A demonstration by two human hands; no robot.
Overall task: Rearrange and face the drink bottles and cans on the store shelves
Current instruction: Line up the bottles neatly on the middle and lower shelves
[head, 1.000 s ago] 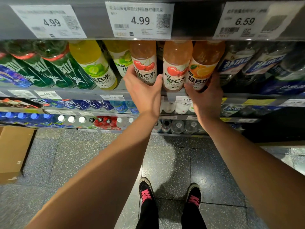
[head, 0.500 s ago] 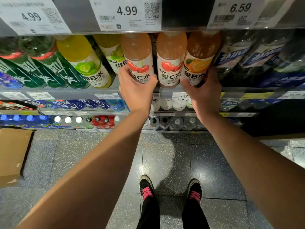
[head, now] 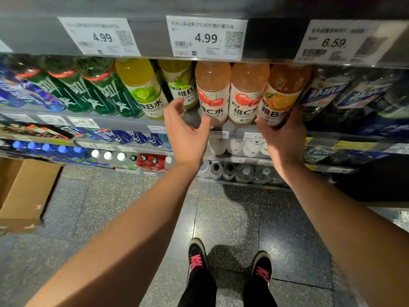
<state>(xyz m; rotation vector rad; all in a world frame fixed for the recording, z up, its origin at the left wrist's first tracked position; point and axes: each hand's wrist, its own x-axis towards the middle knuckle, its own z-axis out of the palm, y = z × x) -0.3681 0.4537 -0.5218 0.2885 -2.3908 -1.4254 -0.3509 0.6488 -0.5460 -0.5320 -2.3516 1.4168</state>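
Upper left of frame: green bottles (head: 93, 94) lean in a row on the shelf (head: 124, 124), then a yellow lime bottle (head: 141, 89) and a second lime bottle (head: 181, 85) set further back. Centre: two cherry bottles (head: 212, 94), labels out, side by side. The left hand (head: 183, 131) sits just below and left of the first cherry bottle, grip wide, fingers loosely spread, thumb near the bottle's base, holding nothing; contact with the bottle can't be told. Right of centre: orange bottle (head: 281, 91), tilted, label mostly forward. The right hand (head: 283, 134) wraps its lower body, grip closed round it, thumb on the label front. Far right: dark blue-label bottles (head: 327, 94), blurred.

Handling, by judgement: full plastic bottles, fairly heavy, stiff enough to squeeze lightly, smooth label film may slip; best taken low on the body, below the label waist, then twisted to face.
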